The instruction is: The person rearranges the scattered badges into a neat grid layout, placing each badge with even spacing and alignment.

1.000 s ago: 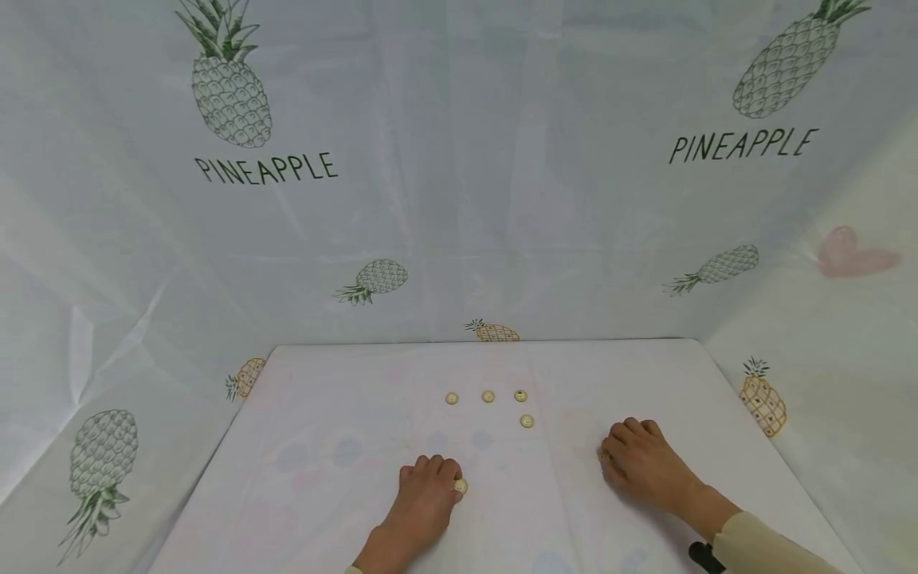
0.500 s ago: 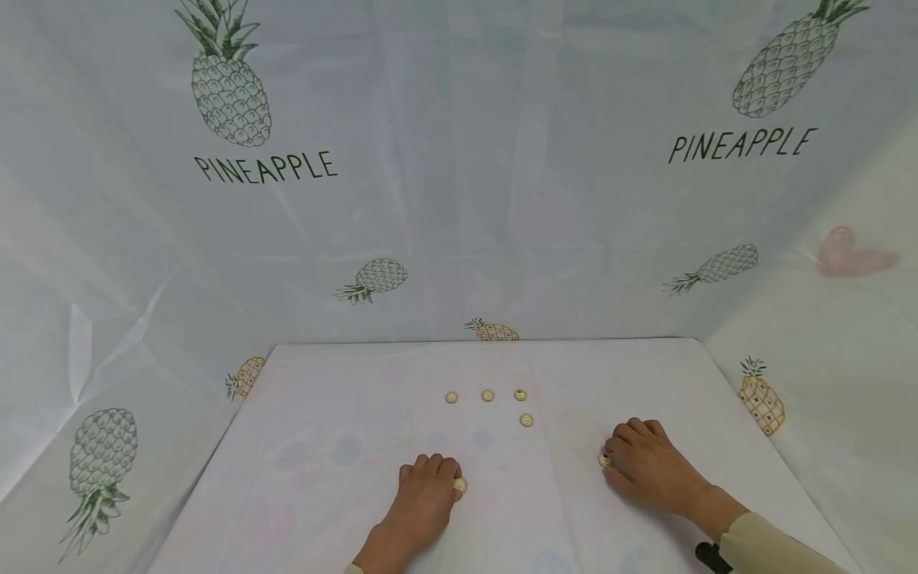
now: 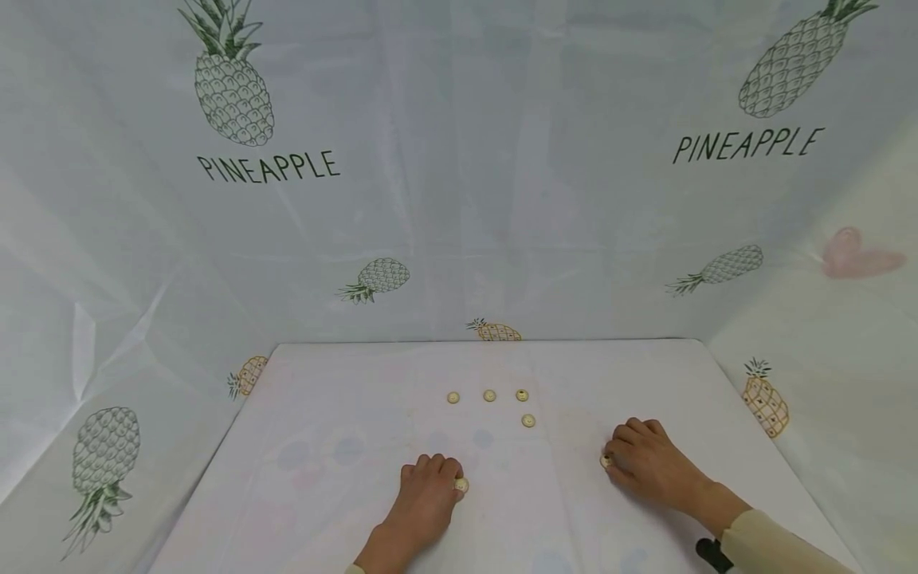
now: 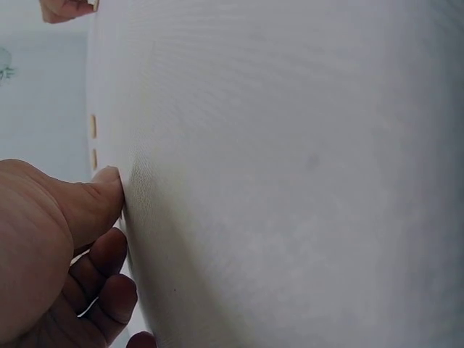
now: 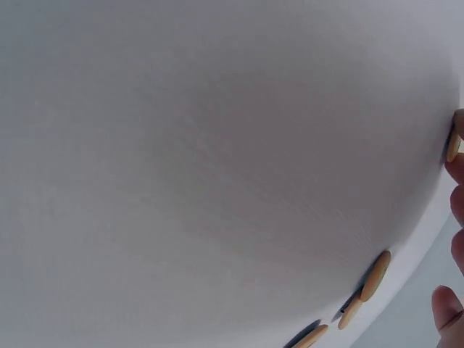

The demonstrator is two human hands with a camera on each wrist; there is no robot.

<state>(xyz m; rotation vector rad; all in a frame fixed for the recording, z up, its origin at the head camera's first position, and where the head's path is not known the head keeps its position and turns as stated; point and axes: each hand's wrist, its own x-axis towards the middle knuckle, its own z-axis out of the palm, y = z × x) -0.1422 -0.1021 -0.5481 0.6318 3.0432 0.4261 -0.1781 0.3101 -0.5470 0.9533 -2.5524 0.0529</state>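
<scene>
My left hand [image 3: 425,498] rests low on the white-covered table and pinches a small round pale wooden disc [image 3: 461,485] beside its thumb. In the left wrist view the thumb [image 4: 90,206] and curled fingers hide that disc. To the right, my right hand [image 3: 656,470] holds a similar disc [image 3: 606,461] by its edge, a dark mark showing on its face. The right wrist view catches this disc [image 5: 454,145] between the fingertips at the right border, right at the cloth. Farther back, three discs lie in a row, including the middle one [image 3: 489,395].
One more disc [image 3: 528,420] lies just in front of the row's right end. The table [image 3: 344,375] ends at a back edge against a pineapple-printed curtain [image 3: 459,183]. A black strap-like item [image 3: 712,553] shows by the right sleeve [image 3: 770,542].
My right hand has shifted slightly right, and the disc at its fingertips, mostly hidden before, now shows. The left hand and the discs farther back stay in place.
</scene>
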